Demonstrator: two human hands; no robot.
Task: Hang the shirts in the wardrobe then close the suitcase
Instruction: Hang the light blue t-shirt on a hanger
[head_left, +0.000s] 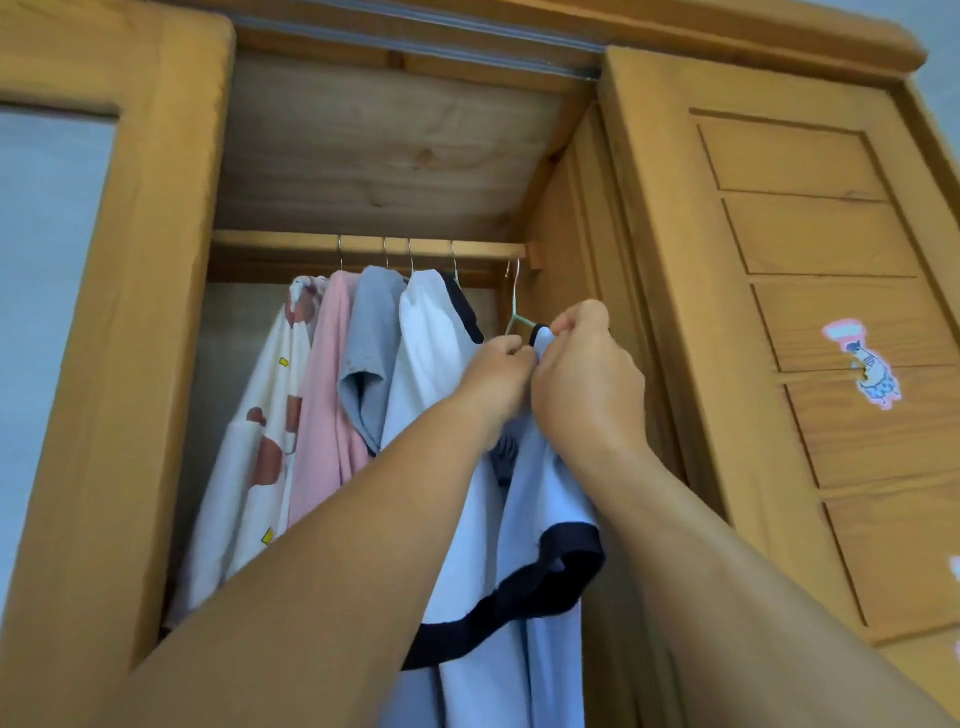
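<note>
Four shirts (332, 374) hung on the rail (363, 245) inside the open wardrobe (156, 260); no writing was legible on them. Both arms reached up: left grip (496, 371) and right grip (582, 364), each clamped on the pale blue shirt (540, 519) at the green hanger (514, 322), rightmost on that rail.

The single head camera looked upward and forward from below the rail (363, 244), into the open wardrobe (156, 260), with its top board overhead in the frame. It sat close, so both forearms ran up from the bottom edge to the hands at centre. The wide lens bowed the wardrobe's sides.
</note>
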